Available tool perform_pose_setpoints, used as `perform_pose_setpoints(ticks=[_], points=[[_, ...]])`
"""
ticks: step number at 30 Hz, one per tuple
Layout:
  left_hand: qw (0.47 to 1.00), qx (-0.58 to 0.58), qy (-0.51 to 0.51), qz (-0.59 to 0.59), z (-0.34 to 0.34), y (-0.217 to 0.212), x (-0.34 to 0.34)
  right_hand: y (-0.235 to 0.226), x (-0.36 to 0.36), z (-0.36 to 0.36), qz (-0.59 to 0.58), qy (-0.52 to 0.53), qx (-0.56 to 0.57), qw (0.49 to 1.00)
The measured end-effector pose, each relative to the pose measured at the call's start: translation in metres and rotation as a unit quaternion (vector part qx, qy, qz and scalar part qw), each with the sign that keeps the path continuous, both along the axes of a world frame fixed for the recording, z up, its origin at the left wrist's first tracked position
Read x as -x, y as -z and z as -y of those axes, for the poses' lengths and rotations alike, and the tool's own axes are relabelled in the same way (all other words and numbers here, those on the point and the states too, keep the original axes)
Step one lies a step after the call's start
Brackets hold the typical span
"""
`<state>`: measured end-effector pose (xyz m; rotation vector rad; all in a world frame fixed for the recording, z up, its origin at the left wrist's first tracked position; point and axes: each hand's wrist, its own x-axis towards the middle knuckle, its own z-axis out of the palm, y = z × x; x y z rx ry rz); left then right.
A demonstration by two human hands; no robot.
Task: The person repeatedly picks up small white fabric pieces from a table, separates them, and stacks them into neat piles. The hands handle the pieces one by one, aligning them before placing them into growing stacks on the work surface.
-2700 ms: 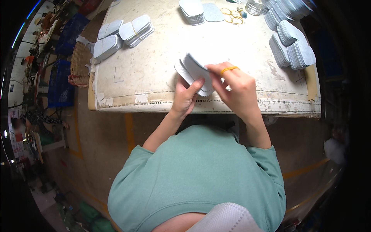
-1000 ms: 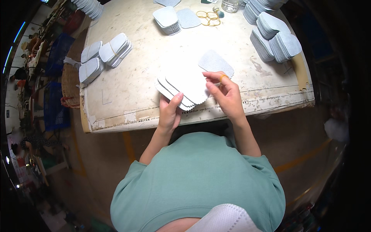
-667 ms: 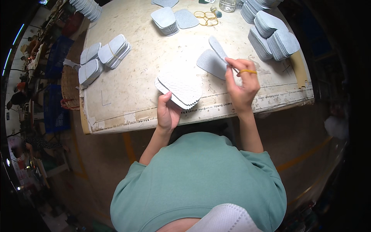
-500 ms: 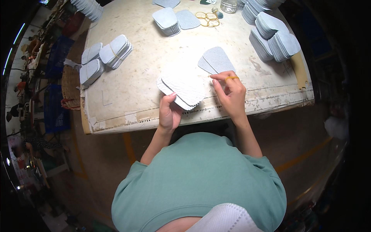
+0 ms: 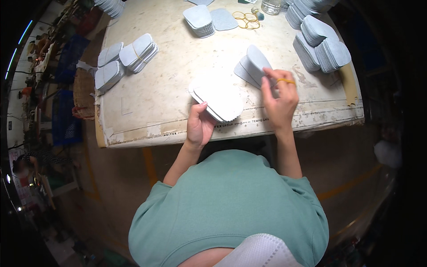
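Left hand (image 5: 199, 127) gripped fanned stack of pale grey insole-shaped pieces (image 5: 218, 99) near table edge | right hand (image 5: 279, 99) pinched grey rounded piece (image 5: 258, 64) | bare tabletop (image 5: 173, 66) beyond.

- Bare table (image 5: 164, 84) between the left bundles (image 5: 133, 53) and the fanned stack (image 5: 218, 100): open passage for a hand.
- Far centre: a small pile (image 5: 199, 20) and loose rubber bands (image 5: 245, 20) obstruct.
- Right edge: tall stacks (image 5: 322, 44) wall off approach; the gap beside the right hand (image 5: 279, 95) appears narrow.
- Front rim below the left hand (image 5: 199, 127): unobstructed.
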<state>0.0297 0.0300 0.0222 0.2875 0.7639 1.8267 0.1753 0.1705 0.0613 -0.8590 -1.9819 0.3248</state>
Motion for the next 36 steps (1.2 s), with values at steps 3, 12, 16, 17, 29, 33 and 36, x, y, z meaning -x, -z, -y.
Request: perform_pose_setpoints(ticks=[3, 12, 16, 17, 29, 33, 36], points=[[0.997, 0.035, -0.019, -0.062, -0.002, 0.002, -0.003, 0.009, -0.001, 0.017, -0.064, -0.164, 0.329, 0.928], [0.997, -0.071, 0.021, 0.032, -0.002, 0.005, 0.003, -0.003, -0.002, 0.003, -0.121, -0.06, 0.059, 0.989], [1.0, 0.016, -0.012, -0.008, -0.002, 0.003, -0.001, 0.0, 0.001, -0.001, -0.009, -0.02, -0.003, 1.0], [0.999, 0.031, -0.015, -0.033, -0.003, 0.002, -0.002, 0.004, 0.0, 0.006, -0.023, -0.063, 0.141, 0.988], [0.999, -0.033, 0.015, 0.021, -0.004, -0.001, 0.002, 0.004, 0.001, -0.003, -0.121, -0.053, 0.045, 0.99], [1.0, 0.01, 0.003, -0.015, -0.004, -0.002, -0.002, 0.007, -0.001, -0.001, -0.031, -0.039, 0.081, 0.995], [0.998, 0.034, 0.004, -0.05, -0.003, -0.001, -0.002, 0.018, -0.001, 0.018, -0.081, -0.185, 0.313, 0.928]])
